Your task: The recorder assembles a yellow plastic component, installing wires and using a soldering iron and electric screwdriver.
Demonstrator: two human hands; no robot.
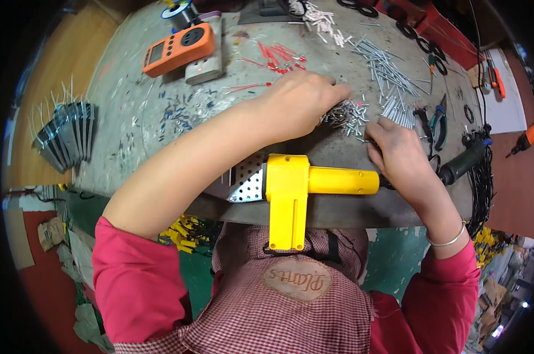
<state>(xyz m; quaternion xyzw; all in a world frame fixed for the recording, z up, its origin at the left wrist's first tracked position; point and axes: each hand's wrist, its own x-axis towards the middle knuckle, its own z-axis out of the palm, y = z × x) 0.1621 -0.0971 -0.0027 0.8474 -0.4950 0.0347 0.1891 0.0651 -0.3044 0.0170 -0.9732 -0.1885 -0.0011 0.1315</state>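
Note:
My left hand point(305, 103) reaches across the table to a pile of small silver screws point(349, 120). Its fingers are curled down at the pile's edge, and the fingertips are mostly hidden. My right hand point(399, 150) is at the near right side of the same pile, thumb and forefinger pinched together; anything between them is too small to make out. Below the hands, at the table's near edge, lies a yellow plastic tool housing point(287, 183) with a cylindrical handle point(343, 181) pointing right. A perforated metal guard point(249, 184) sticks out on its left.
Long metal pins point(391, 68), red-wired parts point(278, 56) and white pieces point(323, 23) lie beyond. An orange meter point(178, 50) rests on a power strip point(205, 69) at far left. Pliers point(438, 124) and a dark-handled electric screwdriver point(464, 162) are at right.

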